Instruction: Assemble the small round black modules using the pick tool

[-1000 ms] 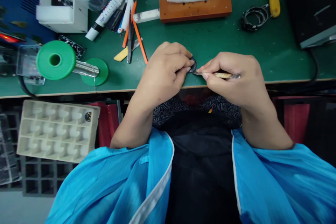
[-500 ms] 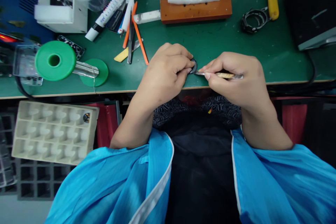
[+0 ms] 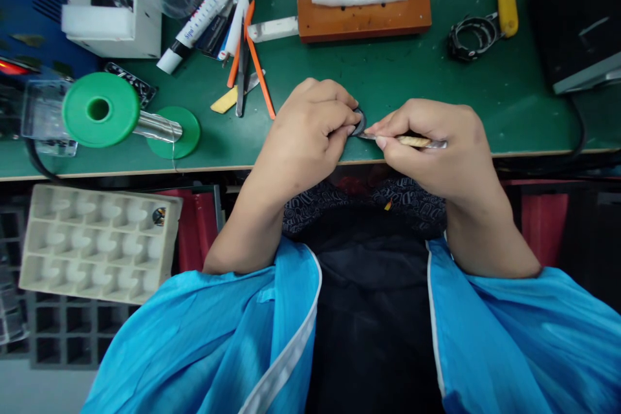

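left hand: was palm-down, fingertips pinched
right hand: was in pencil grip
forearms: were bare, angled inward

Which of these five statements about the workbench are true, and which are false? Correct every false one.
1. The left hand holds a small dark round piece. True.
2. The right hand is empty. False: it holds a thin tool.
3. The cream tray has three rows of compartments. True.
4. The spool has red ends. False: both ends are green.
5. The yellow handle lies to the left of the orange-brown block. False: it lies to the right of it.
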`<state>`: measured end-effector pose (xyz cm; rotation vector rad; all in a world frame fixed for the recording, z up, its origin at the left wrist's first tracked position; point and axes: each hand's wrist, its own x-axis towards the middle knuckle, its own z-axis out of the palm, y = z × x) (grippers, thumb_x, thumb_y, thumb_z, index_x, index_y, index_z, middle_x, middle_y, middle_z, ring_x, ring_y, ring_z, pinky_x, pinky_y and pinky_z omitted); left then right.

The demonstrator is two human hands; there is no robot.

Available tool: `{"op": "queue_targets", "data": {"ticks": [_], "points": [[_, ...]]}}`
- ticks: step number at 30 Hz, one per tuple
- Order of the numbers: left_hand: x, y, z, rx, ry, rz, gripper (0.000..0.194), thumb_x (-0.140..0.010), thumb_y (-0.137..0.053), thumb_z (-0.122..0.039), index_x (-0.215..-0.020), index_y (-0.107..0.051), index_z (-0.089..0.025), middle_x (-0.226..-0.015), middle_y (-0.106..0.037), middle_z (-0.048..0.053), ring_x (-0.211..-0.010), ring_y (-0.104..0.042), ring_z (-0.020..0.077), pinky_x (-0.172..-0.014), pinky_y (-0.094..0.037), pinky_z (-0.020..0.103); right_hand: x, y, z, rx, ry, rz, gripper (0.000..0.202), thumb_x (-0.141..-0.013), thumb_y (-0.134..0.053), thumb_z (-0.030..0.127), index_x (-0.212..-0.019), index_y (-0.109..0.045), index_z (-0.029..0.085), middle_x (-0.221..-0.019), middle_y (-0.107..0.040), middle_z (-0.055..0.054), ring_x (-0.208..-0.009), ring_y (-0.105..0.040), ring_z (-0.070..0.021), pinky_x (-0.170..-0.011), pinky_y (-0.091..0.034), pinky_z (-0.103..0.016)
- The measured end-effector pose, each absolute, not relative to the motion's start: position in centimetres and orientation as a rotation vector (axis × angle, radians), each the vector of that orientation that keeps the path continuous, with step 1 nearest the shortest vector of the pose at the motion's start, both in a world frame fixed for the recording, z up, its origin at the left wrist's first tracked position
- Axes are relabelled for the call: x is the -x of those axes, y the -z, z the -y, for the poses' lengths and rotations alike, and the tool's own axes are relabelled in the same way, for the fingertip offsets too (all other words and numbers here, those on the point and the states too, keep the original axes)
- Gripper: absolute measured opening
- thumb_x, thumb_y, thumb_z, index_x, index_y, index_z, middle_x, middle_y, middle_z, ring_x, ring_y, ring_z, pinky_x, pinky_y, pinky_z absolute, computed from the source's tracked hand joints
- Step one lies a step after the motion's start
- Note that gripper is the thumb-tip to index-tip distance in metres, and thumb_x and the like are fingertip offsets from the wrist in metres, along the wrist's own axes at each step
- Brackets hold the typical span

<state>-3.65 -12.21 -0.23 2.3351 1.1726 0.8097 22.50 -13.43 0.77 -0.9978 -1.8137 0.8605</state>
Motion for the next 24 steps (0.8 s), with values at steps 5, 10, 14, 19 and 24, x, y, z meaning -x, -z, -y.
{"op": "queue_targets", "data": {"ticks": [5,10,14,19,24], "points": [[3.66,0.38,12.22,-2.342,-0.817,-1.193,0.031,-0.124,-0.064,-0.019,-0.120,-0.092,-0.030,-0.143,-0.095,0.007,-0.140,-0.089,0.0336,-0.130,-0.073,0.062,-22.53,-0.78,13.44,0.992,-0.842,1.807,0.016,-0.096,-0.080,0.020,-0.084,-0.082,0.030,-0.093,-0.094,-0.003,-0.089,-0.090,-0.0292,-0.074,-0.058,-0.045],[3.78,0.27,12.22,-2.330,-0.825,-1.168,0.030,-0.124,-0.065,-0.020,-0.121,-0.093,-0.032,-0.142,-0.095,0.008,-0.139,-0.089,0.0343,-0.129,-0.072,0.063,-22.52,-0.75,13.55,0.998,-0.869,1.839,0.016,-0.098,-0.082,0.020,-0.087,-0.081,0.032,-0.094,-0.093,-0.001,-0.092,-0.090,-0.0305,-0.078,-0.063,-0.047],[3.77,0.18,12.23,-2.356,-0.820,-1.178,0.031,-0.124,-0.064,-0.018,-0.120,-0.092,-0.031,-0.142,-0.095,0.007,-0.138,-0.089,0.0327,-0.127,-0.073,0.061,-22.57,-0.75,13.55,1.015,-0.821,1.827,0.019,-0.097,-0.082,0.019,-0.084,-0.080,0.033,-0.092,-0.092,-0.002,-0.090,-0.089,-0.0311,-0.074,-0.061,-0.047],[3.76,0.24,12.28,-2.345,-0.813,-1.180,0.032,-0.124,-0.064,-0.018,-0.121,-0.094,-0.030,-0.143,-0.094,0.007,-0.139,-0.089,0.0337,-0.131,-0.071,0.063,-22.69,-0.79,13.49,0.986,-0.856,1.901,0.019,-0.099,-0.082,0.015,-0.087,-0.081,0.031,-0.096,-0.093,-0.001,-0.095,-0.091,-0.0294,-0.083,-0.066,-0.045],[3.85,0.37,12.22,-2.318,-0.804,-1.177,0.031,-0.123,-0.065,-0.018,-0.124,-0.094,-0.030,-0.145,-0.094,0.009,-0.142,-0.088,0.0356,-0.132,-0.071,0.065,-22.71,-0.72,13.55,1.012,-0.817,1.864,0.019,-0.097,-0.081,0.014,-0.087,-0.082,0.031,-0.097,-0.094,-0.004,-0.095,-0.091,-0.0312,-0.081,-0.067,-0.046]]}}
